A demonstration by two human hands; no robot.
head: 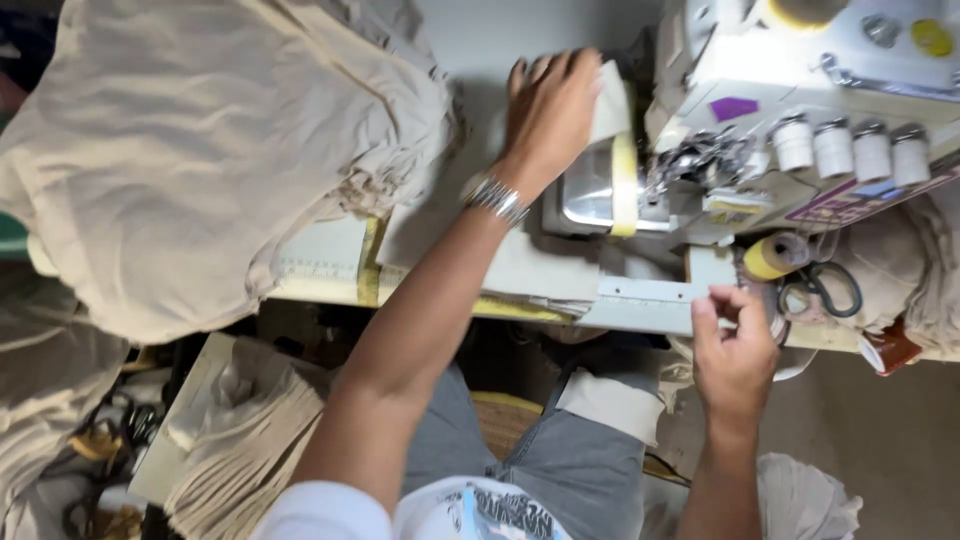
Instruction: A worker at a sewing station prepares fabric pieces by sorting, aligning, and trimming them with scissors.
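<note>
My left hand [548,105] lies flat, fingers together, on a small piece of beige cloth [612,95] beside the presser foot [690,160] of a white overlock sewing machine [800,90]. A metal bracelet [495,197] is on that wrist. My right hand [733,355] hovers at the table's front edge, thumb and fingers pinched close; whether a thread or a scrap is between them I cannot tell. It is just below a yellow thread spool [772,257] and black scissors [820,288].
A big heap of beige fabric [210,150] covers the table's left part. Stacked folded beige pieces [245,440] lie on a low board at lower left. More cloth hangs at the right [920,270]. Several tension knobs [850,148] line the machine's front.
</note>
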